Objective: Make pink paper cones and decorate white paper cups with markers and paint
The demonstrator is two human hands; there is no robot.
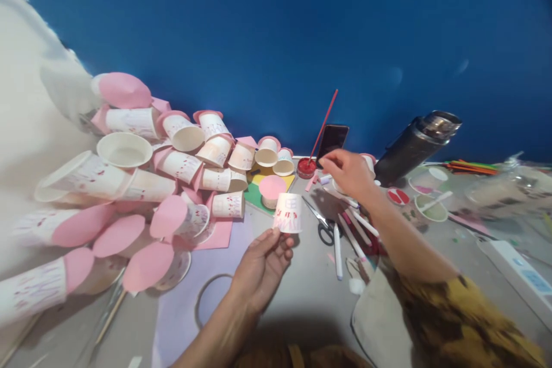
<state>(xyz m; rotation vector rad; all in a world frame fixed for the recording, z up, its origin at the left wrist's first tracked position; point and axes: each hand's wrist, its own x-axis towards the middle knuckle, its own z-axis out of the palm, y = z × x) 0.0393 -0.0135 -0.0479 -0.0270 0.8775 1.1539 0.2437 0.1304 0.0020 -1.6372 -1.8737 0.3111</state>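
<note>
My left hand [261, 263] pinches a small white paper cup [288, 213] with red marks, held upside down above the table. My right hand [347, 173] reaches far across the table, fingers curled downward near a small red paint dish [306, 167] and a dark phone [332, 140] leaning on the blue wall. Whether its fingers hold anything is hidden. A thin red stick [324, 122] stands in the paint dish.
A big pile of decorated paper cups with pink lids [164, 184] fills the left. Scissors [323, 224], several white markers [349, 230], a dark metal flask [414, 146], small paint-stained dishes [431, 207] and a lilac sheet with a cut circle [213, 299] lie around.
</note>
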